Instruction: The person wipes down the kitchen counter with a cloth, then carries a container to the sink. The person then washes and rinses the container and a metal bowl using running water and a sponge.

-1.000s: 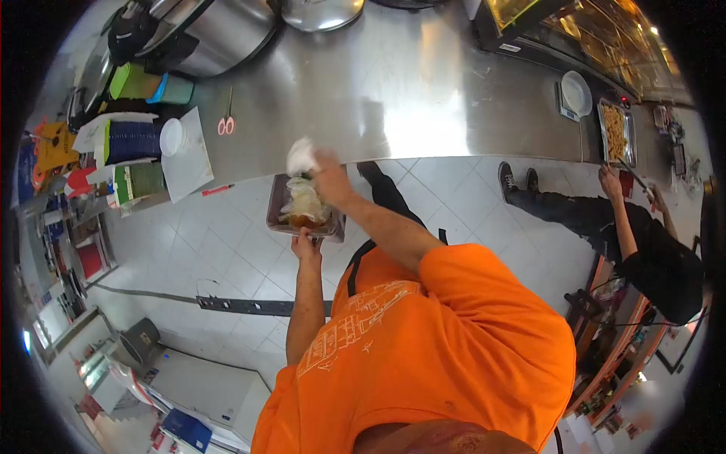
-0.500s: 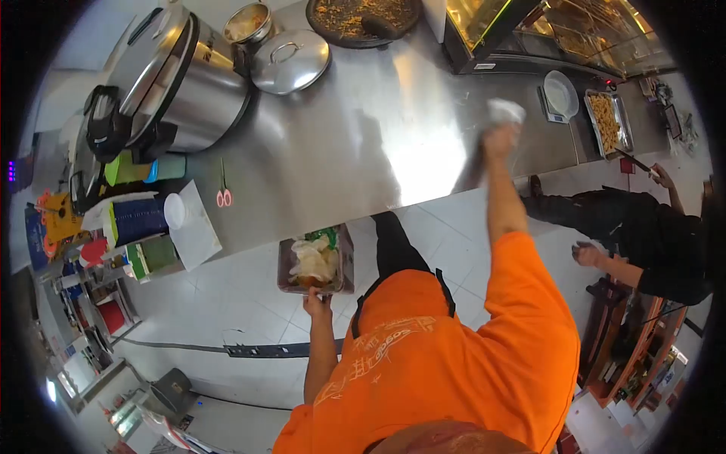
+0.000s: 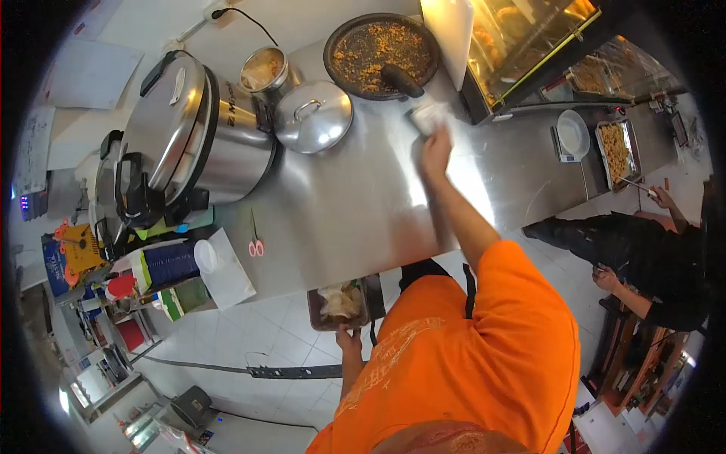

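Note:
A crumpled white cloth [image 3: 429, 118] is in my right hand [image 3: 436, 153], pressed on the steel counter [image 3: 333, 204] just below the stone mortar [image 3: 382, 49]. A dark stone pestle [image 3: 399, 79] rests in that mortar among reddish-brown crumbs. Down by the counter's front edge, my left hand [image 3: 349, 337] grips the near rim of a brown plastic tub [image 3: 316, 314]. Crumpled translucent plastic bags [image 3: 340, 301] fill the tub. The fingers of my left hand are partly hidden under the rim.
Left on the counter stand a large rice cooker [image 3: 227, 136], a pot lid [image 3: 314, 117], a metal pot [image 3: 265, 69] and pink-handled scissors [image 3: 256, 246]. To the right are a glass display case [image 3: 522, 45], a bowl on a scale [image 3: 572, 136] and a food tray [image 3: 616, 147], where a co-worker [image 3: 643, 242] holds a utensil.
My right hand has swept the cloth leftward and farther back over the counter, towards the mortar. The tub stays in my left hand. The camera view has shifted.

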`<state>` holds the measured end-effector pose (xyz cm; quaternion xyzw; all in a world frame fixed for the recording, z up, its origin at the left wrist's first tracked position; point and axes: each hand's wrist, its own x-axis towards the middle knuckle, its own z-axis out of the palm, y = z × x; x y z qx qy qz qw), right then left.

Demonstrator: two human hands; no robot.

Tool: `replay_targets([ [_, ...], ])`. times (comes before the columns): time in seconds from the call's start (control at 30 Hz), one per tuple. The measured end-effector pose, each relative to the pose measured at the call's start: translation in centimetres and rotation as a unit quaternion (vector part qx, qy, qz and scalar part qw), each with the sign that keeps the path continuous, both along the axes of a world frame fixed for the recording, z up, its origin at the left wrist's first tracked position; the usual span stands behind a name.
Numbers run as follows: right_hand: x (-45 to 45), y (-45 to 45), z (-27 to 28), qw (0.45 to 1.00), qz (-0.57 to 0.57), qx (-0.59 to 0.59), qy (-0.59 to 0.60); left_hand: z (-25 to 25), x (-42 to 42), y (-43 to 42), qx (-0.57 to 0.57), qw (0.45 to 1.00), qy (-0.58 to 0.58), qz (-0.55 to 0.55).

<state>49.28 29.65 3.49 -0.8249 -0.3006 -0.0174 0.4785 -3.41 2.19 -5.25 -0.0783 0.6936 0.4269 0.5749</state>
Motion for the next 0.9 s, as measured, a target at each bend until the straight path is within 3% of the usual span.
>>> replay_targets([
  [0.03, 4.5, 2.0, -1.7, 0.998, -0.024, -0.032, -0.058, -0.2, 0.2, -0.2, -0.005, 1.0, 0.004, 0.017],
  [0.1, 10.1, 5.4, -2.7, 0.993, 0.084, -0.038, -0.074, 0.5, 1.3, 0.4, -0.005, 1.0, 0.011, 0.014],
  [0.2, 13.8, 9.6, -3.7, 0.991, 0.016, -0.048, -0.123, 1.6, 2.5, 1.9, -0.042, 0.999, 0.027, 0.014],
  [0.27, 14.2, 10.0, -3.4, 0.973, 0.076, -0.2, -0.083, 1.8, 2.5, 2.3, -0.066, 0.997, 0.038, 0.0],
  [0.33, 13.9, 9.7, -0.1, 0.931, 0.125, -0.344, -0.01, 1.1, 1.5, 0.7, 0.046, 0.951, 0.184, -0.245],
  [0.4, 12.6, 9.3, 5.8, 0.862, 0.166, -0.471, 0.089, 0.2, 1.1, -0.4, 0.055, 0.961, 0.161, -0.219],
  [0.43, 13.3, 9.4, 4.2, 0.896, 0.141, -0.419, -0.045, 0.8, 1.7, -0.2, 0.06, 0.965, 0.149, -0.206],
  [0.47, 14.1, 9.5, 1.0, 0.909, 0.115, -0.358, -0.178, 1.3, 2.1, 0.2, 0.009, 0.988, 0.098, -0.121],
  [0.5, 14.9, 9.4, -2.6, 0.903, 0.087, -0.288, -0.306, 2.1, 2.6, 1.1, -0.041, 0.997, 0.047, -0.035],
  [0.53, 15.5, 9.0, -5.4, 0.896, 0.052, -0.251, -0.361, 2.2, 2.7, 1.6, -0.073, 0.996, 0.039, -0.027],
  [0.63, 13.5, 7.5, -4.7, 0.915, 0.035, -0.394, -0.074, 2.5, 2.6, 1.4, -0.025, 0.997, 0.041, -0.058],
  [0.67, 11.3, 5.5, 0.8, 0.847, 0.088, -0.519, -0.077, 2.1, 2.0, 0.1, 0.003, 0.989, 0.071, -0.128],
  [0.7, 11.1, 3.9, 0.2, 0.858, 0.081, -0.498, -0.094, 0.2, 0.4, -1.5, 0.033, 0.974, 0.099, -0.2],
  [0.77, 11.7, 2.1, -1.6, 0.884, 0.06, -0.445, -0.132, -0.5, 0.3, -0.9, 0.052, 0.972, 0.091, -0.21],
  [0.8, 12.2, 2.3, -1.7, 0.907, 0.048, -0.374, -0.186, 0.7, 1.5, 0.0, 0.032, 0.987, 0.055, -0.146],
  [0.87, 11.8, 2.1, -1.5, 0.877, 0.044, -0.45, -0.162, 1.9, 2.4, 0.4, -0.029, 0.996, 0.043, -0.079],
  [0.9, 11.8, 2.0, -1.4, 0.86, 0.041, -0.486, -0.149, 2.0, 2.3, -0.1, -0.001, 0.981, 0.091, -0.172],
])
